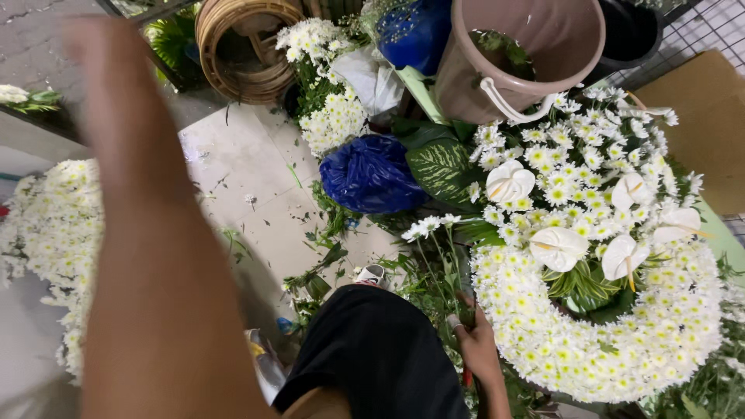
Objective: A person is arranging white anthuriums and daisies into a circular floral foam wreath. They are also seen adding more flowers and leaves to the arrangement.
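Blurred close up, my left arm (147, 256) hides its grip, while my right hand (475, 345) clasps green stems (442, 279) beside the white wreath (597, 310).

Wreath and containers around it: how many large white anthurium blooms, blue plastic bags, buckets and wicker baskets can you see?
Large white anthurium blooms: 5
Blue plastic bags: 2
Brown plastic bucket: 1
Black bucket: 1
Round wicker basket: 1
Total: 10

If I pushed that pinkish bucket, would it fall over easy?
Probably yes. The bucket already leans, propped among flowers, so a shove could tip it further. It looks like thin plastic with only a few stems inside, so likely light. Its round wall may let it roll once down.
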